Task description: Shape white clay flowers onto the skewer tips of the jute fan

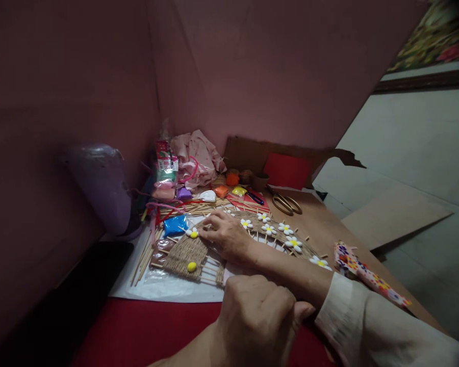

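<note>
Left of the right hand (231,239), past its fingertips, loose sticks (142,262) lying side by side, then a blue packet (172,225) just outside the curved edge of a twine fan (181,255). Closer in, the fan's broad left end, over a white sheet (128,290); on it, to the left and near side of the right grip, a lone yellow ball (192,266) without petals. Directly left of the same grip, at its fingertips, a white-and-yellow flower (193,233), touching or nearly so. Right fingers bent; cannot tell whether pinched on the flower or merely resting against it. Clearly nearer to flower and ball than the other hand. Long axis of the fan running left to right, arching behind the right hand, then back down beyond the forearm. To the near side and right of the right grip, the left hand (258,306), closed in a fist, thumb pointing right, away from the flower; cannot tell whether anything inside. Right of both grips, more flowers (269,229) along the arch; farther right, a patterned strip (371,278).
</note>
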### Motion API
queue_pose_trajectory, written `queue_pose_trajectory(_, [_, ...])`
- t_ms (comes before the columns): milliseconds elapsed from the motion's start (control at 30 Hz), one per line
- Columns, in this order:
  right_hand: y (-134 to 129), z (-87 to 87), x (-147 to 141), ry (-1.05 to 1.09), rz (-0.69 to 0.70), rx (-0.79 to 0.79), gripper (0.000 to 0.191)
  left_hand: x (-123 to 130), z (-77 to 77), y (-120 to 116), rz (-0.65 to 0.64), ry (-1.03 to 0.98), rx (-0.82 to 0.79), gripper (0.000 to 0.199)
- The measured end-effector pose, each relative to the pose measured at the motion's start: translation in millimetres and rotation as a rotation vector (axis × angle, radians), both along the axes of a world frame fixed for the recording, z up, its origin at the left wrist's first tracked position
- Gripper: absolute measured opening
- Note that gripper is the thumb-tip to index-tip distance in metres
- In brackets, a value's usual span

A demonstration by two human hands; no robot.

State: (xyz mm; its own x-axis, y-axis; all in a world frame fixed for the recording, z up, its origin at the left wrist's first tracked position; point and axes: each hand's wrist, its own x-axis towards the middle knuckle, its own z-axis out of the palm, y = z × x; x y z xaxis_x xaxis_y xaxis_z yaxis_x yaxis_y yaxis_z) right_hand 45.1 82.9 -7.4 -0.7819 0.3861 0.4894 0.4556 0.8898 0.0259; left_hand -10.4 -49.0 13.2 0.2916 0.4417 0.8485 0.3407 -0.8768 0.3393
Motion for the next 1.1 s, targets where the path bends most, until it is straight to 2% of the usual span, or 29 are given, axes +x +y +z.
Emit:
queue_pose_trajectory(100, [0, 5.1, 6, 0.025, -0.012, -0.01, 0.022, -3, 1.8, -2, -0.044, -0.011, -0.144, 0.022])
queue_pose_trajectory(167, [-2, 13.6, 16, 0.1, -0.027, -0.06, 0.029, -4, 4.4, -1, -0.048, -0.085, -0.322, 0.016])
queue_pose_trajectory(267, [-15, 29.1, 36, 0.346, -0.065, -0.261, 0.028, -4, 7.8, 4, -0.025, -0.291, -0.66, 0.017])
queue_pose_trajectory(367, [-39, 38.4, 57, 0.579, -0.151, -0.478, 0.025, -2, 6.8, 12, -0.097, -0.505, -0.92, 0.015])
queue_pose_trajectory(467, [-66, 35.4, 73, 0.755, -0.279, -0.466, 0.018, 0, 1.7, 20, -0.178, -0.681, -1.07, 0.014])
queue_pose_trajectory(533, [-80, 27.7, 80, 0.774, -0.261, -0.425, 0.013, 1, -1.9, 25, -0.246, -0.718, -1.154, 0.015])
queue_pose_trajectory(600, [-89, 18.3, 83, 0.761, -0.177, -0.403, 0.009, 0, -4.3, 28, -0.293, -0.699, -1.229, 0.019])
queue_pose_trajectory(733, [-92, 4.3, 84, 0.708, -0.108, -0.4, 0.022, -1, -5.5, 30, -0.303, -0.725, -1.291, 0.02])
queue_pose_trajectory(800, [-92, 1.8, 84, 0.684, -0.088, -0.401, 0.026, -1, -5.4, 30, -0.319, -0.689, -1.309, 0.023])
queue_pose_trajectory(900, [-92, 1.8, 87, 0.675, -0.082, -0.388, 0.02, 1, -5.3, 29, -0.362, -0.63, -1.375, 0.029])
queue_pose_trajectory(1100, [-92, 3.9, 93, 0.691, -0.149, -0.341, 0.016, -1, -4.4, 31, -0.211, -0.583, -1.304, 0.029])
